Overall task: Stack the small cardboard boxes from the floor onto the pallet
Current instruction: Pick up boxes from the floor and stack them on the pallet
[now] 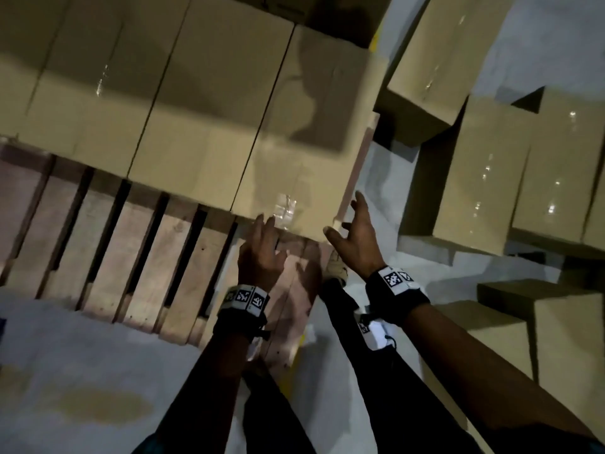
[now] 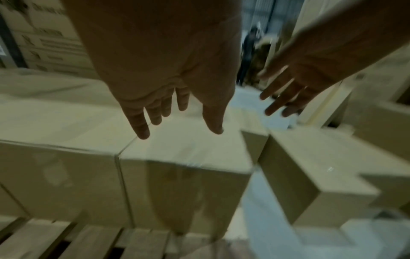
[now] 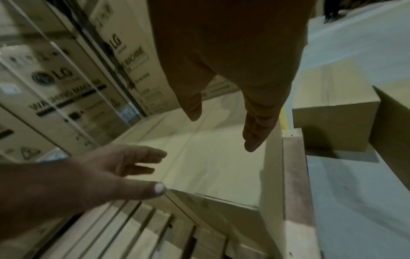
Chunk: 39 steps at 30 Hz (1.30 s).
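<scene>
Grey floor (image 1: pixel 82 371) carries a wooden pallet (image 1: pixel 137 253) with bare slats nearest the person. Head view: a row of boxes (image 1: pixel 183 103) stands on the pallet, sides touching. The end box (image 1: pixel 304 152) sits at the pallet's right edge, tape glinting on its near face. More boxes (image 1: pixel 491 165) lie on the floor to the right, close together, some tilted. The left hand (image 1: pixel 260 253) is spread, fingertips at the lower near edge of the end box; contact cannot be confirmed. The right hand (image 1: pixel 355 239) is spread, fingers straight, beside the box's near right corner, holding nothing. Both wrists wear black bands with printed markers.

Left wrist view: the left hand (image 2: pixel 168 91) hangs over the end box (image 2: pixel 184 166), fingers straight and apart, not touching it. The right hand (image 2: pixel 295 85) is spread further right, above the gap between the pallet and a floor box (image 2: pixel 310 175). The picture is blurred.

Right wrist view: the right hand (image 3: pixel 250 105) is above the right edge of the end box (image 3: pixel 213 166), fingers straight and together, thumb apart. The left hand (image 3: pixel 115 173) is spread at the box's near left side. Tall cartons (image 3: pixel 55 84) printed "LG" and "WASHING MACHINE" stand behind the pallet (image 3: pixel 133 227). A floor box (image 3: pixel 332 113) stands to the right.
</scene>
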Tool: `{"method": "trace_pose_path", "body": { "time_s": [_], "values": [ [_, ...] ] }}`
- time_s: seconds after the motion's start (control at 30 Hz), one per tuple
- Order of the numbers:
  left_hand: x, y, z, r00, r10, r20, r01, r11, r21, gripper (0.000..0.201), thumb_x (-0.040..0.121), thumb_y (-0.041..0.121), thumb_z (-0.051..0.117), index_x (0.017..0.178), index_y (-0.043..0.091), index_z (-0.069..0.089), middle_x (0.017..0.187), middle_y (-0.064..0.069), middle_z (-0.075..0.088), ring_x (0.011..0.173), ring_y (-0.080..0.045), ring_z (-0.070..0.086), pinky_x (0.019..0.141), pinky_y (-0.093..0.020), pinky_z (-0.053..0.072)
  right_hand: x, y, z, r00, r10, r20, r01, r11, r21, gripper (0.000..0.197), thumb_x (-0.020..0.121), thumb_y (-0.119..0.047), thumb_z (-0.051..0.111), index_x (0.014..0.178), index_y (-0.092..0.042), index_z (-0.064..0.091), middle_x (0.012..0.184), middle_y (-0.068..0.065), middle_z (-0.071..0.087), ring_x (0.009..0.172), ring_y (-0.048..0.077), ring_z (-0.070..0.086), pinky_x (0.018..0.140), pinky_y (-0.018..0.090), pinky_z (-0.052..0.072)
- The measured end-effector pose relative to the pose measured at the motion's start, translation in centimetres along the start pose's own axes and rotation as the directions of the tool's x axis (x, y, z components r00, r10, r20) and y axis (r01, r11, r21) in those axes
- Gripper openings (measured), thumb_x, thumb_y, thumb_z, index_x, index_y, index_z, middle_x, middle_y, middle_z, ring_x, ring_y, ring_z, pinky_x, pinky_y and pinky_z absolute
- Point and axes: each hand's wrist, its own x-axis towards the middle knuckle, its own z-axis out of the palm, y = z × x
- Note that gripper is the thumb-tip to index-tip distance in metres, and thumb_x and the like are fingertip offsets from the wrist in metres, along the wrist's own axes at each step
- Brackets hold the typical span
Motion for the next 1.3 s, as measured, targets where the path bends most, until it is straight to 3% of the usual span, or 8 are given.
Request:
{"method": "trace_pose_path", "body": {
  "time_s": [0.33, 0.53, 0.63, 0.77, 0.9, 1.03, 1.17, 1.3],
  "values": [
    [-21.7, 0.8, -12.9, 0.973, 0.097, -0.209, -0.157, 0.942, -0.296, 0.068, 0.093, 0.018, 0.073, 0.152, 0.009, 0.042, 0.155, -0.012, 0.045, 0.145, -0.029, 0.041, 0.117, -0.039, 0.036, -24.2, -10.0, 2.8, 0.961, -0.214, -0.173, 0.249, 0.945, 0.213, 0.091, 0.086, -0.045, 0.069, 0.159, -0.030, 0.015, 0.160, 0.003, 0.035, 0.134, 0.025, 0.053, 0.105, 0.051, 0.051],
    [-32.9, 2.3, -19.2, 0.948, 0.134, -0.288, -0.249, 0.876, -0.414, 0.065, 0.094, 0.027, 0.072, 0.152, 0.031, 0.042, 0.151, 0.006, 0.050, 0.139, -0.013, 0.046, 0.109, -0.048, 0.045, -36.5, -11.3, 2.3, 0.904, -0.336, -0.263, 0.394, 0.895, 0.208, 0.085, 0.095, -0.018, 0.071, 0.159, -0.029, 0.016, 0.156, -0.006, 0.034, 0.115, 0.002, 0.060, 0.092, 0.029, 0.057],
    [-36.4, 5.0, -22.0, 0.910, 0.221, -0.350, -0.359, 0.841, -0.405, 0.066, 0.093, 0.024, 0.073, 0.152, 0.026, 0.043, 0.146, 0.001, 0.055, 0.130, -0.009, 0.051, 0.105, -0.042, 0.049, -40.9, -12.6, 0.1, 0.850, -0.415, -0.325, 0.478, 0.867, 0.142, 0.084, 0.096, -0.023, 0.070, 0.155, -0.041, 0.014, 0.153, -0.017, 0.033, 0.122, 0.011, 0.057, 0.081, 0.016, 0.053],
    [-39.7, 8.9, -24.5, 0.861, 0.339, -0.379, -0.478, 0.795, -0.375, 0.068, 0.092, 0.021, 0.074, 0.152, 0.025, 0.044, 0.143, 0.003, 0.058, 0.130, -0.009, 0.053, 0.101, -0.028, 0.049, -45.8, -13.8, -3.9, 0.761, -0.485, -0.430, 0.554, 0.832, 0.041, 0.081, 0.096, -0.031, 0.070, 0.158, -0.037, 0.017, 0.153, -0.020, 0.033, 0.124, 0.007, 0.055, 0.088, 0.024, 0.055],
    [-42.6, 12.6, -25.4, 0.834, 0.413, -0.365, -0.528, 0.789, -0.313, 0.067, 0.093, 0.023, 0.072, 0.152, 0.030, 0.042, 0.143, 0.010, 0.055, 0.130, -0.003, 0.049, 0.093, -0.009, 0.041, -49.7, -13.2, -7.0, 0.707, -0.502, -0.498, 0.576, 0.817, -0.006, 0.083, 0.094, -0.033, 0.071, 0.159, -0.030, 0.021, 0.159, -0.010, 0.034, 0.123, 0.009, 0.057, 0.090, 0.037, 0.058],
    [-45.1, 16.2, -24.1, 0.816, 0.457, -0.353, -0.560, 0.776, -0.290, 0.062, 0.092, 0.023, 0.073, 0.148, 0.029, 0.047, 0.139, 0.011, 0.059, 0.127, -0.003, 0.051, 0.099, -0.029, 0.050, -53.0, -11.1, -9.6, 0.713, -0.467, -0.522, 0.547, 0.837, -0.002, 0.083, 0.094, -0.031, 0.071, 0.159, -0.033, 0.020, 0.161, -0.008, 0.030, 0.121, 0.005, 0.055, 0.093, 0.042, 0.057],
    [-47.8, 20.7, -20.0, 0.758, 0.561, -0.333, -0.647, 0.710, -0.277, 0.057, 0.091, 0.022, 0.075, 0.144, 0.028, 0.052, 0.132, 0.012, 0.063, 0.119, 0.007, 0.054, 0.086, -0.013, 0.050, -57.2, -6.5, -14.1, 0.686, -0.464, -0.561, 0.538, 0.842, -0.038, 0.081, 0.094, -0.031, 0.070, 0.158, -0.034, 0.020, 0.153, -0.018, 0.031, 0.120, -0.003, 0.053, 0.094, 0.042, 0.057],
    [-50.7, 26.1, -14.2, 0.717, 0.637, -0.283, -0.697, 0.645, -0.312, 0.057, 0.092, 0.024, 0.075, 0.144, 0.024, 0.054, 0.128, 0.008, 0.067, 0.120, -0.001, 0.060, 0.089, -0.029, 0.056, -61.8, -0.6, -19.7, 0.671, -0.429, -0.605, 0.479, 0.873, -0.088, 0.078, 0.095, -0.035, 0.068, 0.155, -0.044, 0.019, 0.153, -0.018, 0.031, 0.122, 0.005, 0.055, 0.097, 0.043, 0.055]
  ]
}}
